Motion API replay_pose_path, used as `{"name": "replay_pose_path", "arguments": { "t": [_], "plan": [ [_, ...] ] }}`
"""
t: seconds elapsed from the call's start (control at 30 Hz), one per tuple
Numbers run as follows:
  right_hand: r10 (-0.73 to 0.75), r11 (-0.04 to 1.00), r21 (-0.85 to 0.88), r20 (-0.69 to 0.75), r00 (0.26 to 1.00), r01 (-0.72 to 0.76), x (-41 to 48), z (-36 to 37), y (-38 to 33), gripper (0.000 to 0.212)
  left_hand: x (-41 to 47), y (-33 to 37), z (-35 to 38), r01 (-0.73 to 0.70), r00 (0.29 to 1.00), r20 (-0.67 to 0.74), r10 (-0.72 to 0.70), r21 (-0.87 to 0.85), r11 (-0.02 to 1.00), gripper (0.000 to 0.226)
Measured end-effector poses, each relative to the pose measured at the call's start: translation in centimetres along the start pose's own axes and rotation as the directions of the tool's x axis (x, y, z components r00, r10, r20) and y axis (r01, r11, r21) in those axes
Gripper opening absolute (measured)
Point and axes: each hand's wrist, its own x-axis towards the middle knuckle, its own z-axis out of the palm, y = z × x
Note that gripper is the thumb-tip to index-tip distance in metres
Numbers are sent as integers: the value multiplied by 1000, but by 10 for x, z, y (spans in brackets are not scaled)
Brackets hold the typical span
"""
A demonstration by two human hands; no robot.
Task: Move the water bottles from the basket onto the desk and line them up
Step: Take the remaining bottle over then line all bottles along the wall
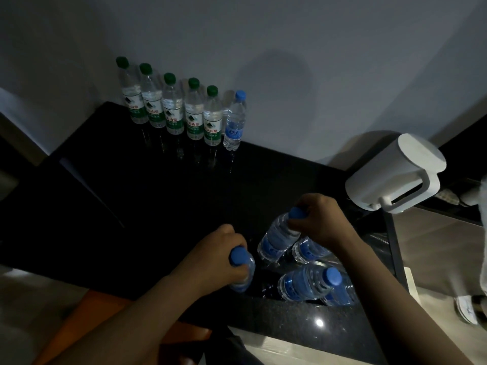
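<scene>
Dim room: plain grey wall (290, 48) behind, pale floor (434, 248) at right, possibly an orange-brown chair (87, 320) at lower left

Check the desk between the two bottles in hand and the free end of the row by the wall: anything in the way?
Nothing visible. The dark desk lies bare between the left hand, the right hand and the spot beside the blue-capped bottle ending the row.

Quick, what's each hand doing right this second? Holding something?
Left hand: closed around a blue-capped bottle, gripping near its neck.
Right hand: closed on the cap end of another blue-capped bottle.
</scene>
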Motion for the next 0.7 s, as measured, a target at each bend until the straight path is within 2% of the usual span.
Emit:
{"name": "replay_pose_path", "arguments": {
  "t": [0.17, 0.3, 0.7],
  "plan": [
    [-16, 996, 92, -9, 1000, 17, 30, -19, 1, 31, 13, 0, -17, 66, 995, -82, -62, 47, 997, 19],
    [-9, 990, 139, -22, 1000, 12, 62, -31, -3, 25, 22, -8, -37, 110, 983, -150, -106, 13, 994, 21],
    [-125, 991, -52, -21, 992, 123, 183, -49, -12, 27, 71, -12, -74, 180, 943, -283, -176, -11, 984, 16]
  ]
}}
